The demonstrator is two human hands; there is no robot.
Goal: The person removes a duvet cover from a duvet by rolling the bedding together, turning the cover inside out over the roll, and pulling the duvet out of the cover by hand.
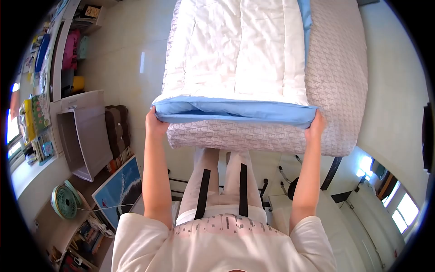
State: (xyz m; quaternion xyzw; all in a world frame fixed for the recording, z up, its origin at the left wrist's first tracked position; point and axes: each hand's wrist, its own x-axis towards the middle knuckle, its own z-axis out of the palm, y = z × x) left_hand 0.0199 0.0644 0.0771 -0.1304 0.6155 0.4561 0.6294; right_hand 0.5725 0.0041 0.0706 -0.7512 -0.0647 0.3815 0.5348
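Note:
A white quilted duvet [240, 50] lies lengthwise on a bed, and a light blue duvet cover [235, 111] shows along its near end and right side. At the near left corner, my left hand [156, 124] is closed around the blue fabric. My right hand [317, 124] grips the opposite corner in the same way. Between the two hands the blue edge is stretched nearly straight, with a dark fold along its middle. Under it is the patterned grey-pink bed sheet [337, 77]. My fingertips are mostly hidden by the cloth.
To the left stand a grey open cabinet [86, 136], a brown tufted cushion [118, 131], a blue picture [120, 190] and a small green fan [65, 201]. Crowded shelves line the far left. A black bed leg [331, 174] and a white cabinet [362, 226] are at the lower right.

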